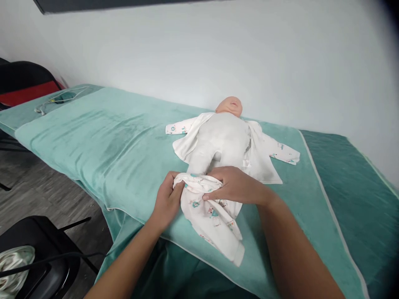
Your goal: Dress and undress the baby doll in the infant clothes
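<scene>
A baby doll [224, 133] with a white cloth body lies on its back, its head toward the wall. An open white baby jacket [263, 155] with printed sleeves is spread under it, the sleeves out to both sides. At the doll's feet, white printed baby pants [205, 207] are bunched around the end of one leg. My left hand [168, 197] grips the left side of the waistband, thumb on top. My right hand [232, 185] pinches the right side, some of its fingers hidden in the cloth. The foot inside is covered.
A light green cloth [93, 124] covers the long table against a white wall [199, 54]. Cords [59, 99] lie at its far left end. A black chair [34, 249] with crumpled cloth stands at lower left, another chair [28, 79] behind.
</scene>
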A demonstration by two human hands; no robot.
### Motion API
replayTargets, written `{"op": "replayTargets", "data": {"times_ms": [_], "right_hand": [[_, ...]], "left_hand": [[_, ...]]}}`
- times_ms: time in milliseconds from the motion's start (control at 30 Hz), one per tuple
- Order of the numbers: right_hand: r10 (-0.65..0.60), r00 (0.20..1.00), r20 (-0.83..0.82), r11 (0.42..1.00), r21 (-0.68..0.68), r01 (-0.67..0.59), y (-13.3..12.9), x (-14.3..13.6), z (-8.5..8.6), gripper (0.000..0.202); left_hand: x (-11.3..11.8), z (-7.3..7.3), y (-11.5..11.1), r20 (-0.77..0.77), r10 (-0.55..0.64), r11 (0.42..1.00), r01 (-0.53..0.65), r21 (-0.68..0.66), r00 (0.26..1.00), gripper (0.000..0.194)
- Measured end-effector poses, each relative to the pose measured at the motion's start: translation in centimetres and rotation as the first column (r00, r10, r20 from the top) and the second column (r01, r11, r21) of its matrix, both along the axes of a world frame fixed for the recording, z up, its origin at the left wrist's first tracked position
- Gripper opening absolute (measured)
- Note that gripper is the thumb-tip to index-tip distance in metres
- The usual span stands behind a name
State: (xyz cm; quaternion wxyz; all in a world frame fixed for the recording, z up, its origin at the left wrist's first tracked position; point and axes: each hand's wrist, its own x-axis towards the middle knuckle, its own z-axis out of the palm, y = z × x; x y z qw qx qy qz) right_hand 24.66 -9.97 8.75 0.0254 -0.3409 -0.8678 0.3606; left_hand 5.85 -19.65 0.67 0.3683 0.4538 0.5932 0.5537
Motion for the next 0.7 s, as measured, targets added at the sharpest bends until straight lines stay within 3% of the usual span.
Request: {"op": "replayTargets", "data": {"times_ms": [267,433,567,700], "right_hand": [[-0.151,0.987,-0.047,0.988,-0.032,0.150,-0.1,-0.2,-0.2,0.019],[-0.265,0.957,-0.119,0.964,0.006,0.267,0.4,-0.3,-0.6,0.024],[-0.293,0.937,-0.192,0.955,-0.009,0.297,0.6,-0.4,-1.0,0.023],[-0.312,0.912,-0.266,0.949,-0.032,0.315,0.6,-0.4,-1.4,0.021]], "left_hand": [[-1.8,0.0,6.6,-0.306,-0.068,0.987,0.109,0.121,0.950,0.009],[-1.8,0.2,9.7,-0.371,-0.046,0.981,0.113,0.161,0.927,0.010],[-1.3,-0.3,9.1,-0.280,0.032,0.985,0.017,0.173,0.960,0.011],[-0.9,-0.8,4.6,-0.126,0.218,0.972,-0.203,0.122,0.968,0.023]]}}
